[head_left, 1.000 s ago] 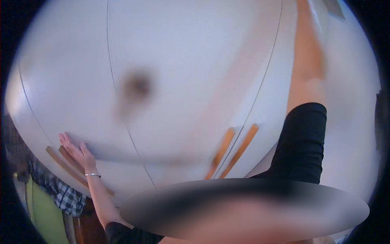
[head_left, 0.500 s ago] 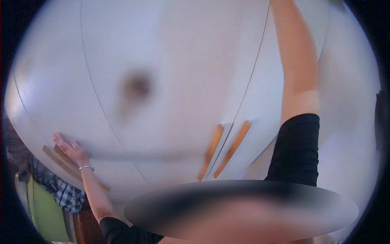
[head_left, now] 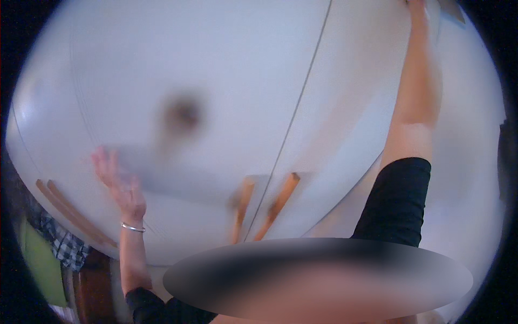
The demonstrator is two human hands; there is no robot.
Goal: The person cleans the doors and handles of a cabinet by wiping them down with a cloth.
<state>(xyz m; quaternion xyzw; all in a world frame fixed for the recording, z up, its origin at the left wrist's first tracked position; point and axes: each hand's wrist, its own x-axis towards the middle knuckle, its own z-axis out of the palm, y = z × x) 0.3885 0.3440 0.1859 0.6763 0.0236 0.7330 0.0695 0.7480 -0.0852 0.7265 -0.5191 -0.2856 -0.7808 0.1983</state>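
White wardrobe doors (head_left: 216, 65) fill most of the view. My left hand (head_left: 121, 181), with a silver bracelet (head_left: 133, 227) at the wrist, is raised in front of them. It is open, fingers apart and a little blurred, and holds nothing. Whether it touches the door I cannot tell. A pair of wooden handles (head_left: 81, 218) lies to its left. My right arm stretches up along the right side; only a bit of my right hand (head_left: 415, 4) shows at the top edge, close to the upper end of the doors. Its fingers are hidden.
Two more wooden handles, a left one (head_left: 243, 210) and a right one (head_left: 278, 207), flank a door seam. Checked cloth (head_left: 67, 245), a green panel (head_left: 40, 267) and a reddish-brown wooden piece (head_left: 96, 289) stand at lower left. A pale wall (head_left: 464, 162) is at right.
My left hand has left the left pair of handles, moving up and rightward. My right arm reaches farther up and right. The door seams and handles have shifted left in view.
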